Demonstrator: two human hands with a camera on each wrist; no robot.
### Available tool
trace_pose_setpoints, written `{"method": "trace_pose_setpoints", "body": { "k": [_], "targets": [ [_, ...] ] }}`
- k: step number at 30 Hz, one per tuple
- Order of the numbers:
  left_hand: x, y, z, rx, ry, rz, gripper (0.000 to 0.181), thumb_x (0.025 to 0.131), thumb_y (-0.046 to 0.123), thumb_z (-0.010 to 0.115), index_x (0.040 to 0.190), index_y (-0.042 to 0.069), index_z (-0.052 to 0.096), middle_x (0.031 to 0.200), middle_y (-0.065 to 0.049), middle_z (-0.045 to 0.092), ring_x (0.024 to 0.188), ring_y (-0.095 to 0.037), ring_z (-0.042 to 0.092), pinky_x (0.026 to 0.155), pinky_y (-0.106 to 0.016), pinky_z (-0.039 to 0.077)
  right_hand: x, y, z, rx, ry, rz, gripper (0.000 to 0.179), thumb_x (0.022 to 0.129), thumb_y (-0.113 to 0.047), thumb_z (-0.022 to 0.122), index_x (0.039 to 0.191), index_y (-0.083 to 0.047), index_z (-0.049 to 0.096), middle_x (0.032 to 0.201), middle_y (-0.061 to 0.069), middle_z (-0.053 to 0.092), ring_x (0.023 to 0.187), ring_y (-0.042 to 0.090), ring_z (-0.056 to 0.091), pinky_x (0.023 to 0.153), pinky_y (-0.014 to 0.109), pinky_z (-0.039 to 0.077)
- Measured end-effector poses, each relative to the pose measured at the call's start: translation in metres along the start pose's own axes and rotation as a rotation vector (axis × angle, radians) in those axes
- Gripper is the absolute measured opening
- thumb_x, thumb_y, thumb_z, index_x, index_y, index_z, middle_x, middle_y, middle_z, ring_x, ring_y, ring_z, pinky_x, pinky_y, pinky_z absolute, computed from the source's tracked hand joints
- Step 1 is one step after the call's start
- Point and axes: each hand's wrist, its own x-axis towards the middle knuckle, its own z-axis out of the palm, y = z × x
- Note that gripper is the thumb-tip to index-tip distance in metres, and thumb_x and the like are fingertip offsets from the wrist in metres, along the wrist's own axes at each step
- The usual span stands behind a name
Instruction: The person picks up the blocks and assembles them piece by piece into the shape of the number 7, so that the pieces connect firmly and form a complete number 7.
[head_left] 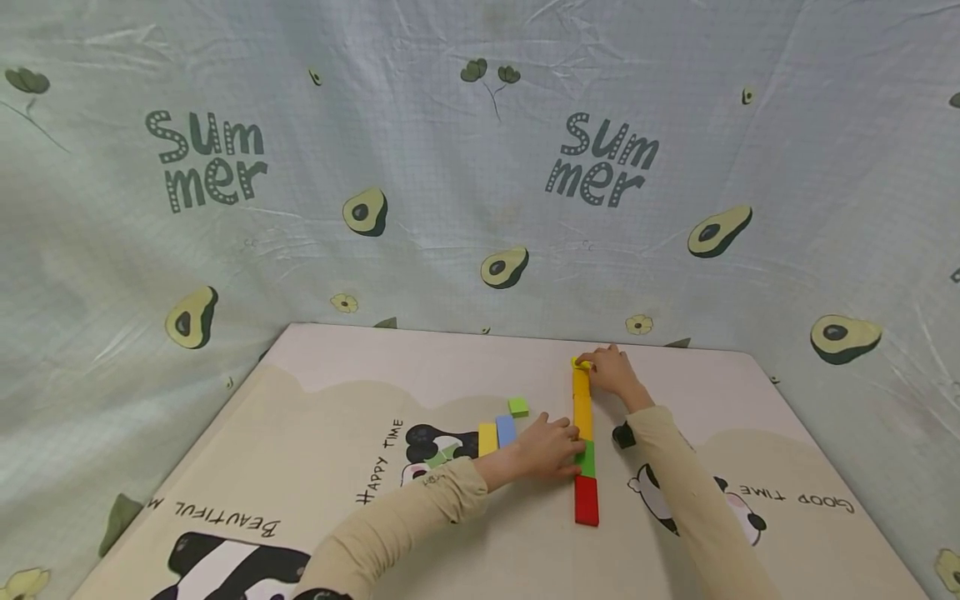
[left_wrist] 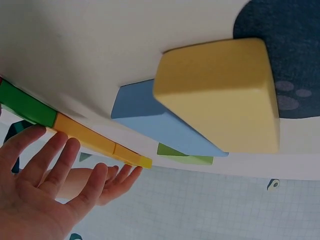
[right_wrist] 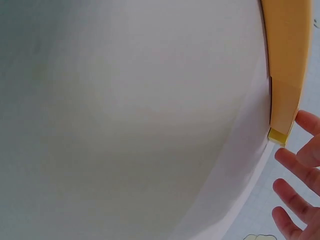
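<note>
A straight row of blocks runs away across the table: a red block nearest, then a green block, a long orange block, a shorter orange block and a small yellow block at the far end. My left hand reaches over from the left, its spread fingertips at the side of the row by the green and long orange blocks. At the far end, my right hand touches the row near the yellow block, its fingers extended and apart.
Left of the row stand a pale yellow block, a blue block and a light green block. The table has a printed panda cover and meets a hanging avocado-patterned sheet at its back edge.
</note>
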Motion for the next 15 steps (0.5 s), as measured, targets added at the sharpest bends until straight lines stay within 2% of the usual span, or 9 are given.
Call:
{"method": "trace_pose_setpoints", "body": {
  "k": [6,15],
  "targets": [
    [0.0014,0.0004,0.0009,0.0,0.0,0.002,0.036,0.087,0.048,0.047,0.114,0.027,0.056,0.111,0.007,0.057,0.099,-0.009,0.05,0.084,-0.033,0.044,-0.0008,0.0013,0.0001,0.0,-0.021,0.003,0.036,0.077,0.0,0.047,0.102,-0.016,0.067,0.094,0.013,0.064,0.081,0.031,0.047,0.067,0.043,0.036],
    [0.0007,0.0003,-0.0023,0.001,-0.007,-0.012,0.036,0.087,0.048,0.047,0.115,0.027,0.055,0.113,0.007,0.057,0.101,-0.009,0.05,0.085,-0.034,0.044,-0.0015,-0.0004,-0.0008,0.001,-0.011,-0.018,0.034,0.076,-0.001,0.05,0.101,-0.016,0.067,0.095,0.012,0.064,0.085,0.03,0.05,0.069,0.046,0.038]
  ]
}}
